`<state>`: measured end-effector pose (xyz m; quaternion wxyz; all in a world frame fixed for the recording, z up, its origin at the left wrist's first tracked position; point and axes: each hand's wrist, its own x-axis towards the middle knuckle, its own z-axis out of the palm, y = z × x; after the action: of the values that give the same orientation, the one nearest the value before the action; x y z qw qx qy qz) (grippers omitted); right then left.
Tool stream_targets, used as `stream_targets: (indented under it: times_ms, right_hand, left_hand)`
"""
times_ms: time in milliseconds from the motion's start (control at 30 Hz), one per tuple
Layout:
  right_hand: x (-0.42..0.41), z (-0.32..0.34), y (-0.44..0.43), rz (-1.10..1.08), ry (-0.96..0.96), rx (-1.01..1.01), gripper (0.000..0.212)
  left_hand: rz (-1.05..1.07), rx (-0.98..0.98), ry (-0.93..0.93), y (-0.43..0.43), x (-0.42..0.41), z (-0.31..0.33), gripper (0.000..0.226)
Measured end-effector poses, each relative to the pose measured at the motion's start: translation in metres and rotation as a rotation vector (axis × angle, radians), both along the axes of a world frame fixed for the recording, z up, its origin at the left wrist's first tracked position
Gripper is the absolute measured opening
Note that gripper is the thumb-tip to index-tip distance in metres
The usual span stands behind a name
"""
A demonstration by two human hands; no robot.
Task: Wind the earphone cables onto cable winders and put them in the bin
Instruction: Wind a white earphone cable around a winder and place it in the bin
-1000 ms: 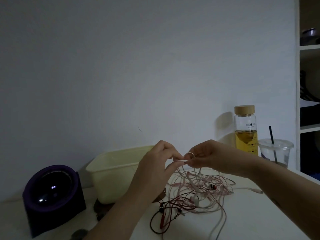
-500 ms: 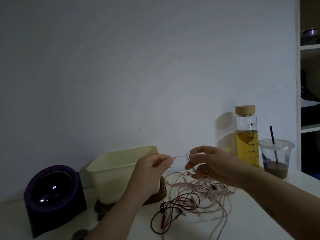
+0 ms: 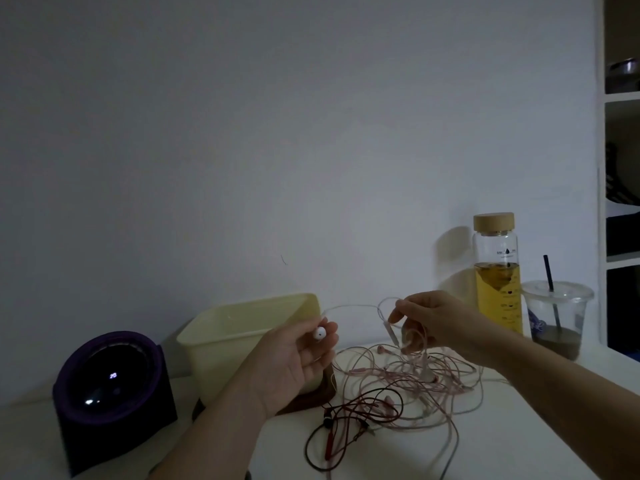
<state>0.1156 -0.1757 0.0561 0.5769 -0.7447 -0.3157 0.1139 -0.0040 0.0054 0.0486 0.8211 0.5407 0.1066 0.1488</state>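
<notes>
My left hand [image 3: 298,358] is raised in front of the cream bin [image 3: 221,337], palm toward me, and pinches a white earbud [image 3: 319,332] at its fingertips. A thin white cable [image 3: 353,306] arcs from that earbud to my right hand [image 3: 436,320], which pinches the cable near its inline remote [image 3: 389,331]. Below both hands a tangle of pink earphone cables [image 3: 415,379] lies on the white table [image 3: 519,445]. A red and black earphone cable [image 3: 346,424] lies in front of the tangle. No cable winder can be made out.
A dark purple speaker-like block [image 3: 110,393] stands at the left. A glass bottle with a wooden lid and yellow liquid [image 3: 497,275] and a plastic cup with a straw [image 3: 557,317] stand at the right. Shelves [image 3: 623,168] rise on the far right.
My hands have drawn apart, stretching the white cable between them. The left hand has dropped and turned its palm toward me with the earbud; the right hand has moved right.
</notes>
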Motion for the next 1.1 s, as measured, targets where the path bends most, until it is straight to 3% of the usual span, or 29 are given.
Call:
stream_targets:
  times_ms: [133,300,567,733,867,967,1100]
  right_hand:
    - [0.007,-0.007,-0.002,-0.008,0.222,0.221,0.031]
    - [0.023,-0.013,-0.002,-0.169,0.439,0.543,0.026]
    - [0.012,-0.002,0.004,-0.013,0.359,0.529,0.026]
    - [0.005,0.008,0.010,-0.063,0.246,0.575,0.024]
    - [-0.005,0.002,0.013,0.071,0.147,0.369,0.022]
    - [-0.022,0.001,0.016,0.301,-0.041,0.058,0.031]
    - [-0.061,0.006,0.037,0.502,-0.311,-0.243,0.025]
  left_hand:
    - [0.067,-0.119,-0.072,0.009,-0.002,0.000,0.016]
    - [0.185,-0.338,-0.221,0.035,-0.007,-0.002,0.022]
    - [0.315,-0.351,-0.286,0.066,-0.019,-0.006,0.025]
    - [0.329,-0.321,-0.313,0.076,-0.031,-0.009,0.025]
    - [0.277,-0.303,-0.374,0.082,-0.040,-0.003,0.026]
    - [0.239,-0.276,-0.435,0.081,-0.045,0.007,0.017]
    - [0.214,-0.240,-0.512,0.078,-0.049,0.019,0.020]
